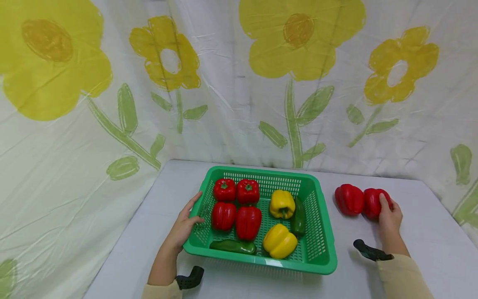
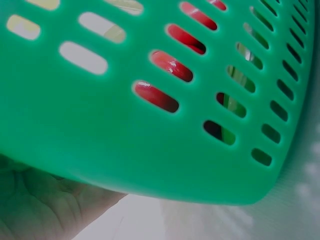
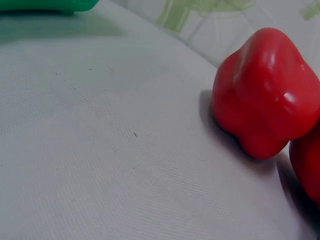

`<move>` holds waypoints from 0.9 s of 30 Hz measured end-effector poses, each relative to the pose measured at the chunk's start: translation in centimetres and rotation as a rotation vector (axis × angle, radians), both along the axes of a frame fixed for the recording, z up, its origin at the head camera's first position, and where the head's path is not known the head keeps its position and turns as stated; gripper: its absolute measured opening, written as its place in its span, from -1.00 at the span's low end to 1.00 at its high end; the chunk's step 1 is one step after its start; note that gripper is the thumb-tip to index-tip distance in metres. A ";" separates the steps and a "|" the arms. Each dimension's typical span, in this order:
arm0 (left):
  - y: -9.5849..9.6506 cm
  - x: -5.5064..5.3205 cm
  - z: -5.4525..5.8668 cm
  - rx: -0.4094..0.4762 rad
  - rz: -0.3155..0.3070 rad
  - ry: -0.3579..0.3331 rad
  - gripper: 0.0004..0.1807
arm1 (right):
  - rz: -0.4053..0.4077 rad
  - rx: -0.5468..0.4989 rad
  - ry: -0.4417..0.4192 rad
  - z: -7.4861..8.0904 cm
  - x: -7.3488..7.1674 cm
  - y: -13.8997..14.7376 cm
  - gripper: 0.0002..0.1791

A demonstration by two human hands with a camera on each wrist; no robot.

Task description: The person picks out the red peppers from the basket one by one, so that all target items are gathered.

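Note:
A green plastic basket with slotted walls stands on the table. My left hand grips its left rim, the thumb reaching over the inside; the left wrist view shows the palm against the basket wall. Inside lie several red bell peppers, two yellow bell peppers and two long green peppers. Right of the basket, my right hand holds a red bell pepper, partly covered by the fingers. Another red bell pepper sits against its left side.
The table has a pale cloth. A white curtain with yellow flowers hangs behind and along the left side. Each wrist carries a black camera mount, such as the one on the right.

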State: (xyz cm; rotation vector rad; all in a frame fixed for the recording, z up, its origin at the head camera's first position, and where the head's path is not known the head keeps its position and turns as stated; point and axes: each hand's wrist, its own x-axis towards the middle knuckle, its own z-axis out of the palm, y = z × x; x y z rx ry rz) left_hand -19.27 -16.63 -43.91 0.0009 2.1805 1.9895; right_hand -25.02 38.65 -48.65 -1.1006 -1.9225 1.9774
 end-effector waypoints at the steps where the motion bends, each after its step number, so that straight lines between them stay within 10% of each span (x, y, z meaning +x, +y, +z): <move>1: 0.0 0.0 0.0 0.000 0.000 -0.002 -0.17 | -0.004 -0.001 0.004 0.0 0.0 0.0 -0.01; 21: -0.1 -0.2 -0.5 -0.029 0.006 0.020 -0.16 | -0.165 -0.270 0.184 0.5 1.6 1.2 -0.12; 27: -0.1 -0.2 -0.5 -0.035 0.019 0.008 -0.15 | -0.132 -0.205 0.191 1.2 2.0 1.2 -0.15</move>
